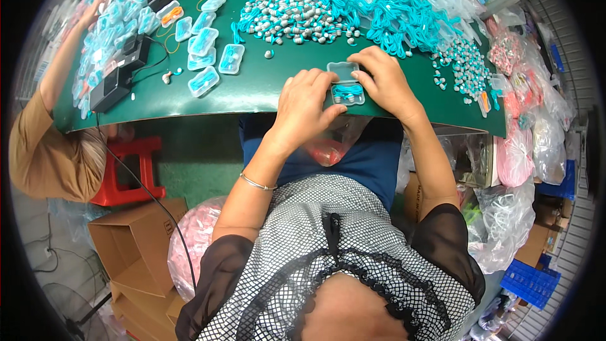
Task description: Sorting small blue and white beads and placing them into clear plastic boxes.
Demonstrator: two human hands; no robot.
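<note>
A small clear plastic case (pixel 357 99) lies open at the near edge of the green table, its lid (pixel 341 69) tipped back on the far side. Coiled teal earphones (pixel 346 90) rest in its lower half. My left hand (pixel 307 102) grips the case from the left, thumb at the near corner and fingertips by the lid. From the right, my right hand (pixel 384 81) pinches the lid's edge between thumb and fingers. Left of my hands are several shut cases (pixel 231 59) with teal earphones inside. Farther off lies a heap of grey-and-teal earbuds (pixel 291 16).
Teal cables (pixel 404 25) and more earbuds (pixel 464 66) cover the right side. Black boxes (pixel 112 88) and filled cases stand at the left, where a co-worker's arm (pixel 66 50) reaches in. A red stool (pixel 136 161) and cardboard boxes (pixel 142 246) are below.
</note>
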